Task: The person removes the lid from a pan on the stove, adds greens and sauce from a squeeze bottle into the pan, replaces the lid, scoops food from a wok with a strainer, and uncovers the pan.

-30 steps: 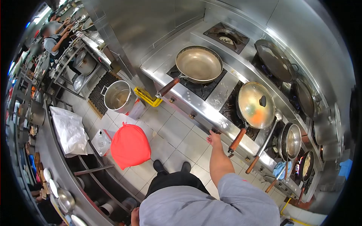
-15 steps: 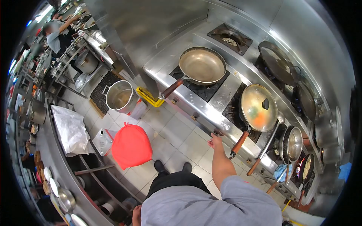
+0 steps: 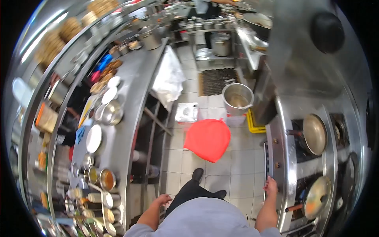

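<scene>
My right hand (image 3: 271, 185) is at the front edge of the stove (image 3: 290, 158), by its knobs, with the fingers bent; whether they hold a knob is too small to tell. Near it sits a lidded pan (image 3: 316, 197) with a wooden handle, and farther along the stove an uncovered pan (image 3: 314, 134). My left hand (image 3: 162, 200) hangs beside my body, close to the steel counter on the left, its fingers partly curled and blurred. On the floor ahead of my feet is a red covered bundle (image 3: 209, 139).
A large pot (image 3: 237, 97) stands behind the red bundle, beside a yellow crate (image 3: 254, 121). A square tin (image 3: 186, 112) is left of it. The steel counter (image 3: 126, 94) carries plates, bowls and a sauce pot (image 3: 107, 179). Another worker (image 3: 209, 8) stands far ahead.
The view has swung left, bringing the left counter and shelves into fuller view and the stove to the right edge. My left hand is now more visible. One foot has moved forward.
</scene>
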